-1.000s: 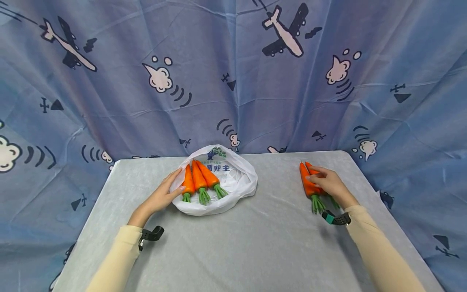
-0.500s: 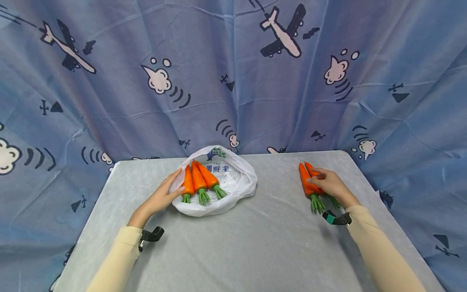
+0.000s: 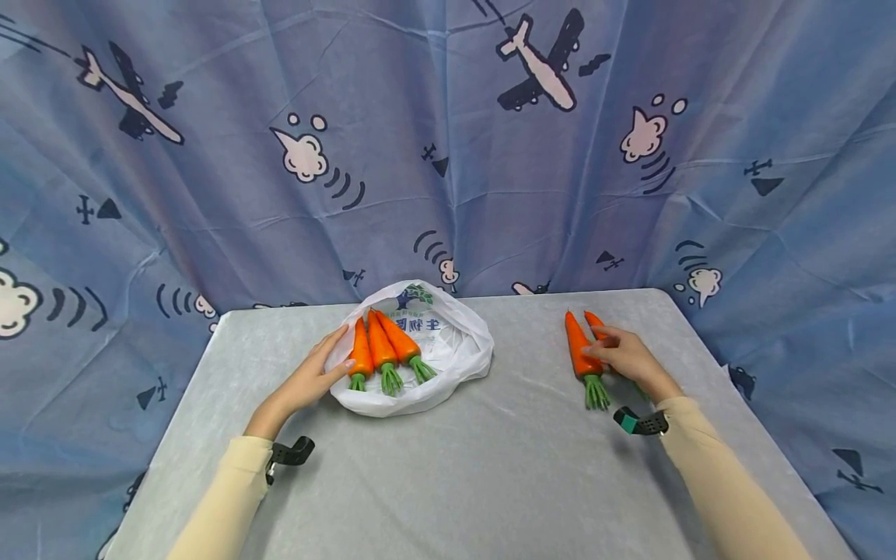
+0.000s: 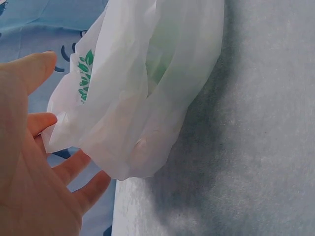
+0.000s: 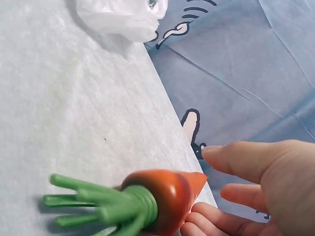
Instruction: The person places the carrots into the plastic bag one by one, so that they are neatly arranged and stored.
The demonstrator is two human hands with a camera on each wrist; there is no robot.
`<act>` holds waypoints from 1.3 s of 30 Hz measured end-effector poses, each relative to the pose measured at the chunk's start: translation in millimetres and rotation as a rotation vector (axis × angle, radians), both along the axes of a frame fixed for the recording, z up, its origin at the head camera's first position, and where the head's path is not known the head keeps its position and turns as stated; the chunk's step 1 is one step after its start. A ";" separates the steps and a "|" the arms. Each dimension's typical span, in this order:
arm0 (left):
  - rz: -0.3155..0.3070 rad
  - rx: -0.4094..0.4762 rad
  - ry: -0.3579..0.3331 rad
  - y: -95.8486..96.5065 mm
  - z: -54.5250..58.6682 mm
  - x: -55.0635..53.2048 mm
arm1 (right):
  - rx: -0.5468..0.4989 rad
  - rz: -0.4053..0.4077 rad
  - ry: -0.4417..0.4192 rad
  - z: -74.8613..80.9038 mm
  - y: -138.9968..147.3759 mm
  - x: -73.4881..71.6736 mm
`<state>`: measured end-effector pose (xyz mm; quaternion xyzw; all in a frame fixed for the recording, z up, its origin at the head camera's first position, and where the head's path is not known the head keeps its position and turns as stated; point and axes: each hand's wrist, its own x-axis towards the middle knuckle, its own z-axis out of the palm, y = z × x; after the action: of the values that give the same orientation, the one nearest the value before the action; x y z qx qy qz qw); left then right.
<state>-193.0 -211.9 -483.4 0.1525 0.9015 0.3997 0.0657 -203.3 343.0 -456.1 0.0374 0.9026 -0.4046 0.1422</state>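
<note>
Three orange carrots with green tops, including the middle carrot (image 3: 383, 346), lie in a white plastic bag (image 3: 462, 354). My left hand (image 3: 316, 373) is at the bag's left side, with its fingers along the rim and thumb over the nearest carrot. In the left wrist view the left fingers (image 4: 93, 189) are spread and fairly straight beside the bag. My right hand (image 3: 630, 359) is over two carrots on the right, its thumb tip at the left carrot (image 3: 579, 346). The right carrot (image 3: 593, 320) is mostly hidden under that hand. In the right wrist view the fingertips (image 5: 199, 214) meet a carrot's side, with the thumb apart.
All this is on a grey-white table (image 3: 455, 482), its back edge close behind the bag. A blue curtain (image 3: 448, 155) printed with planes hangs behind it. A black strap (image 3: 292, 449) sits on the left wrist and another strap (image 3: 651, 422) on the right.
The left carrot of the right pair has shifted left, away from the other one, and now points more straight back. My right hand has moved slightly left. The left hand and bag stay in place.
</note>
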 end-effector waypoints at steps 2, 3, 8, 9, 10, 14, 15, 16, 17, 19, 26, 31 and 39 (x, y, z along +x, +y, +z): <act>0.002 -0.003 -0.001 -0.3 -0.4 0.1 | 0.002 -0.002 0.009 -2.5 -2.1 -0.8; 0.004 -0.004 -0.004 -0.6 -0.5 0.3 | 0.007 -0.004 0.017 -4.1 -2.9 -1.7; 0.003 -0.009 -0.012 -1.3 -0.9 1.1 | 0.023 0.018 0.051 -8.8 -6.1 -3.7; 0.003 -0.008 -0.014 -1.3 -0.9 1.3 | 0.028 0.021 0.054 -9.4 -6.7 -3.9; 0.003 -0.007 -0.016 -1.4 -0.9 1.5 | 0.031 0.023 0.055 -9.7 -7.4 -4.0; 0.006 -0.003 -0.020 -1.2 -1.0 1.8 | 0.053 0.027 0.053 -11.5 -9.4 -4.9; 0.005 -0.003 -0.017 -1.1 -1.3 1.7 | 0.058 0.028 0.052 -12.3 -9.7 -5.3; 0.004 -0.003 -0.015 -1.1 -1.4 1.6 | 0.061 0.027 0.051 -13.2 -10.0 -5.7; 0.003 -0.005 -0.013 -1.1 -1.7 1.6 | 0.062 0.026 0.049 -13.9 -10.4 -6.0; 0.003 -0.004 -0.010 -1.1 -2.0 1.6 | 0.064 0.022 0.040 -15.6 -11.1 -6.5; 0.000 0.000 -0.005 -2.1 -4.0 -0.2 | 0.058 -0.017 -0.008 -20.1 -14.5 -6.8; -0.001 -0.008 -0.005 -2.8 -4.7 -0.8 | 0.074 -0.020 -0.034 -20.0 -15.7 -6.9; 0.003 -0.006 0.003 -1.8 -4.0 -1.1 | 0.063 -0.015 -0.058 -23.8 -13.5 -8.6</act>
<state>-194.1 -213.7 -487.5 0.1518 0.9029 0.3969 0.0640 -211.9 329.5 -479.9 0.0603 0.9101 -0.3756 0.1641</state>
